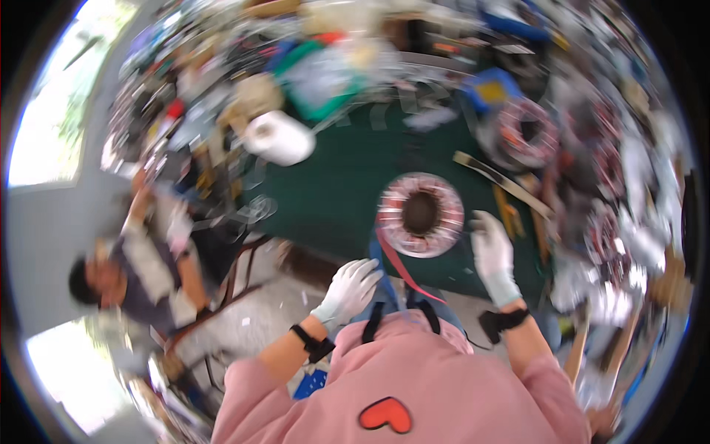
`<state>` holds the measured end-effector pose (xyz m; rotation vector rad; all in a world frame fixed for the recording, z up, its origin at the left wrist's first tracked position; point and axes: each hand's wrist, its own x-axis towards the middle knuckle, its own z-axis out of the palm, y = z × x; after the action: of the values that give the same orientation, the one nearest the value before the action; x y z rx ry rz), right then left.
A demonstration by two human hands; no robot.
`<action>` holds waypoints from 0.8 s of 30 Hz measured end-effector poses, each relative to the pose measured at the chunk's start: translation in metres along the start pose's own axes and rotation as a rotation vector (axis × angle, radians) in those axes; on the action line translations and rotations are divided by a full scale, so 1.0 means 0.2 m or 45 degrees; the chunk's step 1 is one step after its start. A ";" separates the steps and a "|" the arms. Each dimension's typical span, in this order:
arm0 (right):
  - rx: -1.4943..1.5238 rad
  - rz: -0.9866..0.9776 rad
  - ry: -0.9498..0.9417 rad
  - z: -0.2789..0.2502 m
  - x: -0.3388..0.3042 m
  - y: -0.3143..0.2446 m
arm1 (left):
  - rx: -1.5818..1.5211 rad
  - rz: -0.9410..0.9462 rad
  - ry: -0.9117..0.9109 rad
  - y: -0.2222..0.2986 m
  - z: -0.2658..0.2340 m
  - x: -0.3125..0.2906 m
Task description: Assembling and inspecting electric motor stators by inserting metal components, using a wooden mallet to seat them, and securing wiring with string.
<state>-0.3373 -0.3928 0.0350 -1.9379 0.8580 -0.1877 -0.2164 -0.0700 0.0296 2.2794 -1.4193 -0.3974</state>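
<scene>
In front of me on the dark green table stands a ring-shaped wound coil (449, 231), white and copper-red, with a dark round hole in its middle. A red ribbon (399, 268) and a blue ribbon (386, 277) hang from its left side over the table's near edge. My left hand (352, 293), in a white glove, has its fingers stretched out beside the blue ribbon; whether the fingertips touch it is blurred. To the right of the coil, my white-gloved right hand (494, 255) is raised with fingers extended, apart from the coil and holding nothing visible.
More wound coils (526, 133) crowd the table's right side, near a long wooden-coloured strip (503, 183) and yellow tools (508, 212). A white roll (279, 138) lies at the far left. Clutter fills the back. A co-worker (148, 274) sits at left; another person's arms (603, 355) show at lower right.
</scene>
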 end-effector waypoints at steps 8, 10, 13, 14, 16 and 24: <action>-0.257 -0.628 -0.409 0.23 0.51 -0.37 | 0.155 -0.823 0.552 -0.72 -0.20 -0.14; -0.273 -0.567 -0.390 0.29 0.51 -0.43 | 0.232 -0.995 0.608 -0.88 -0.23 -0.17; -0.284 -0.526 -0.301 0.30 0.51 -0.37 | 0.309 -1.221 0.569 -1.13 -0.22 -0.22; -0.278 -0.496 -0.285 0.30 0.49 -0.36 | 0.284 -1.385 0.511 -1.21 -0.21 -0.22; -0.275 -0.444 -0.250 0.28 0.47 -0.37 | 0.211 -1.598 0.496 -1.29 -0.20 -0.18; -0.282 -0.355 -0.266 0.29 0.44 -0.39 | -0.033 -0.900 0.550 -1.25 -0.22 0.07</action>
<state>-0.2067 -0.3859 0.0499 -2.2362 0.4852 -0.0532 0.0037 0.0236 -0.0562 2.5806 -0.3777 -0.1026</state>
